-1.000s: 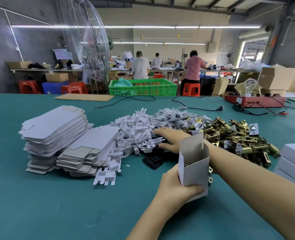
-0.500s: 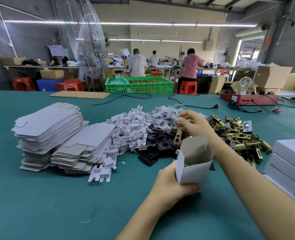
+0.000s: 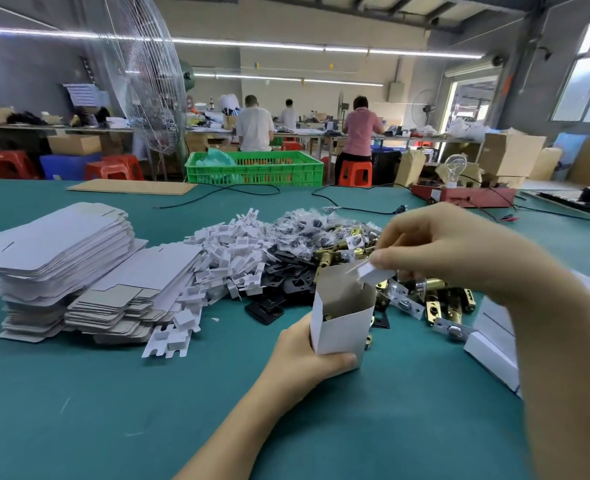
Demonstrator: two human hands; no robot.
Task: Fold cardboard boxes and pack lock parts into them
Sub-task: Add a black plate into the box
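My left hand (image 3: 307,355) grips a small white cardboard box (image 3: 342,317), upright with its top open, above the green table. My right hand (image 3: 449,247) hovers over the box mouth and pinches a small white piece (image 3: 376,273) at the box's top edge; whether it is a flap or a loose insert is unclear. Behind the box lie piles of brass latch parts (image 3: 435,299), black plates (image 3: 286,278), bagged small parts (image 3: 307,230) and white card inserts (image 3: 231,258). Something dark shows inside the box.
Stacks of flat white box blanks (image 3: 65,265) sit at the left. Folded white boxes (image 3: 490,344) lie at the right. A green crate (image 3: 255,168), cables, a cardboard sheet (image 3: 130,186) and a red lamp tester (image 3: 466,192) stand at the table's far side. People work at benches behind.
My right hand has drawn back from the parts piles to the box mouth, now pinching a small white piece. My left hand keeps holding the box, which is now more upright.
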